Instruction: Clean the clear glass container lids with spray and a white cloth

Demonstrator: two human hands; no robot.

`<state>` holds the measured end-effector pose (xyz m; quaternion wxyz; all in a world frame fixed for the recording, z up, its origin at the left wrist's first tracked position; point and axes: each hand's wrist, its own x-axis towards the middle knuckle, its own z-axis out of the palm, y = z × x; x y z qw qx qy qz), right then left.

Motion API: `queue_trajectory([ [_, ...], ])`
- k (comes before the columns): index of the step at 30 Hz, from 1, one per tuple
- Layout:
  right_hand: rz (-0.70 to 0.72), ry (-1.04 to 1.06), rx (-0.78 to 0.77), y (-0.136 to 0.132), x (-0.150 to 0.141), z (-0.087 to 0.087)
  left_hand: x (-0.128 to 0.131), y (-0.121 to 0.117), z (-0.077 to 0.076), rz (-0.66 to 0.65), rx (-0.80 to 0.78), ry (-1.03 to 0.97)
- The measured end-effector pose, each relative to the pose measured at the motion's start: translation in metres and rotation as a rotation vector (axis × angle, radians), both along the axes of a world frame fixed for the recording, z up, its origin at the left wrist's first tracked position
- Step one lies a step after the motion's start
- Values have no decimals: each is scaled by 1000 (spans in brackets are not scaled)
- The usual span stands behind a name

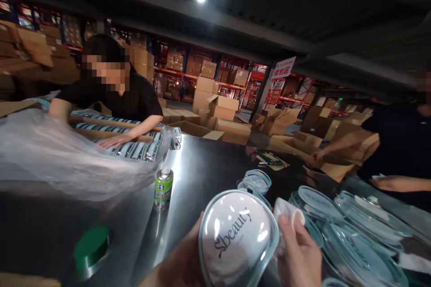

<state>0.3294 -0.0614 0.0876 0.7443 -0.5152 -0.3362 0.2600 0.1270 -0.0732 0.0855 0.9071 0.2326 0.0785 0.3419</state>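
Over the shiny table (198,166), the left hand (180,255) holds a clear case (239,237) and the right hand (301,253) pinches a white cloth (285,210) by its edge, so this one seems unfinished, with more cases (362,253) lying at the right.

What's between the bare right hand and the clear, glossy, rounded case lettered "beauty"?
Only a crumpled white cloth, pinched in the right hand, beside the case's right edge in the picture; contact can't be told. Nothing else visible is in between; the left hand holds the opposite side.
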Motion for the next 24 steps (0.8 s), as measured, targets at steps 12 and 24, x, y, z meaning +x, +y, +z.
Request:
queue_trajectory([
  [12,86,78,-90,-3,-6,11,-15,13,-11,219,65,255],
  [24,234,111,29,10,-63,-12,-18,37,16,1144,111,3],
])
